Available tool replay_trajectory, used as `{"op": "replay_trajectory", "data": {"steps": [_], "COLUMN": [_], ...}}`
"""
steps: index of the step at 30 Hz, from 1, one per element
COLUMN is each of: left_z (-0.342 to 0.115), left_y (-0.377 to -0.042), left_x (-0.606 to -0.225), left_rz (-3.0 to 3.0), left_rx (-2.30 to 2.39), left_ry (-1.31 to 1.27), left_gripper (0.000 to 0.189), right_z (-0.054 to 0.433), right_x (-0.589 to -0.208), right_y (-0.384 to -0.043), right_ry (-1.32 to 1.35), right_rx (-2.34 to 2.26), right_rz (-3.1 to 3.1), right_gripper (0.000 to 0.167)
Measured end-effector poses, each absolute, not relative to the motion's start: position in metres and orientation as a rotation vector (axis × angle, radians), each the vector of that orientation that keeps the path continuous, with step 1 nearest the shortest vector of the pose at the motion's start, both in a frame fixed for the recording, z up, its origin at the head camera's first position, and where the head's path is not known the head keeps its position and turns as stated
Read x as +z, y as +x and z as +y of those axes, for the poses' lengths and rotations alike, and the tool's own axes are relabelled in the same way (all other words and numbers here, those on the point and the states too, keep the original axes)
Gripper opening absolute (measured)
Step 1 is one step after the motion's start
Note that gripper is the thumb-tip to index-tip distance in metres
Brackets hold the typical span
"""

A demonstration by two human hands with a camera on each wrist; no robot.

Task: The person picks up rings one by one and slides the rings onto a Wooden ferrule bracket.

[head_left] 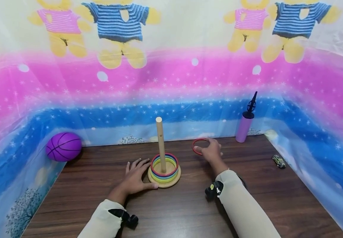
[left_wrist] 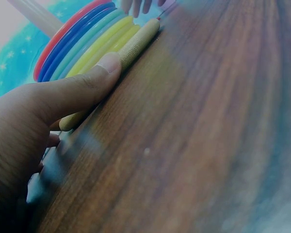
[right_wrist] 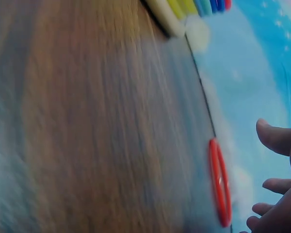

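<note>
A wooden post (head_left: 160, 145) stands upright on a round wooden base (head_left: 175, 181). Around the post lies a stack of rings (left_wrist: 75, 41), red on top, then blue, light green and yellow. My left hand (head_left: 133, 180) is spread at the base's left side, its thumb (left_wrist: 94, 80) resting against the base's edge. Right of the post, a loose red ring (head_left: 192, 146) is by the table's back edge. My right hand (head_left: 212, 151) hovers beside this ring with thumb and fingers apart; in the right wrist view a gap separates the fingers from the ring.
A purple ball (head_left: 63, 146) sits at the back left corner. A purple hand pump (head_left: 244, 127) with a black nozzle stands at the back right, and a small toy car (head_left: 279, 161) lies near the right edge. A printed cloth (head_left: 171, 82) hangs behind the wooden table (head_left: 183, 211).
</note>
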State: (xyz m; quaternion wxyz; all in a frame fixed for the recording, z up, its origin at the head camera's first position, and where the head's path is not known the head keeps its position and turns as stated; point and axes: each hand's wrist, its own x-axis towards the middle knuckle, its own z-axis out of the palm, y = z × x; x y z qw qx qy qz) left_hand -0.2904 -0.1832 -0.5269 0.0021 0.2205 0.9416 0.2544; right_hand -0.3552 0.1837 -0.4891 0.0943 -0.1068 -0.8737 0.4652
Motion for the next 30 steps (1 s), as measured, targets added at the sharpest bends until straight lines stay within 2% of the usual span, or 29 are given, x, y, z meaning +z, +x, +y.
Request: {"op": "replay_trajectory", "data": {"steps": [8, 30], "left_z": [-0.185, -0.183], "left_y": [-0.290, -0.290], "left_x": [-0.525, -0.526], "left_rz": [2.958, 2.958], "left_rx": [0.795, 0.806], "left_ry": [0.697, 0.683], "left_gripper": [0.105, 0.106], "right_z": [0.193, 0.200], "right_x": [-0.498, -0.505], "right_y": [-0.360, -0.367], "right_ry": [-0.355, -0.365], "right_rx": [1.366, 1.142], "right_rz": [-2.586, -2.820], "right_gripper": [0.078, 0.092]}}
